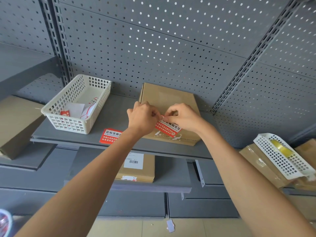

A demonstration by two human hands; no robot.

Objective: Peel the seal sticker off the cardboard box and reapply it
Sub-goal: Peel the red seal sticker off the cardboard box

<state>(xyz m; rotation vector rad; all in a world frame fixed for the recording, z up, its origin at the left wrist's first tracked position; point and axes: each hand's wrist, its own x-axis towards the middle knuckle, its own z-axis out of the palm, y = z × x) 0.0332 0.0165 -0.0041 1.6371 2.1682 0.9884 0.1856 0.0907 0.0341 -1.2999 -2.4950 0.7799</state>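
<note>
1. Lying flat on the grey shelf [119,106] at the centre of the frame, a cardboard box [168,100] is seen in front of the perforated back panel [171,40].
2. A red seal sticker [168,130] with white and black print is held over the box's near edge, just below the two hands; its upper edge is lifted and pinched, while its lower part appears to lie on the cardboard.
3. The left hand [142,118] is closed in a narrow pinch on the sticker's upper left corner, thumb against fingertips.
4. The right hand [183,117] is likewise curled, with the sticker's top edge gripped between thumb and forefinger.
5. White torn residue [176,137] is visible on the box's near edge, under the sticker.
6. A second red sticker [110,135] is seen flat on the shelf, left of the box, partly covered by the left forearm.
7. A white plastic basket [75,120] holding paper scraps is placed on the shelf at the centre left of the frame.
8. Another box with a barcode label [133,161] is seen on the lower shelf, below the hands.
9. A second white basket [282,161] is tilted on brown boxes at the right edge of the frame.
</note>
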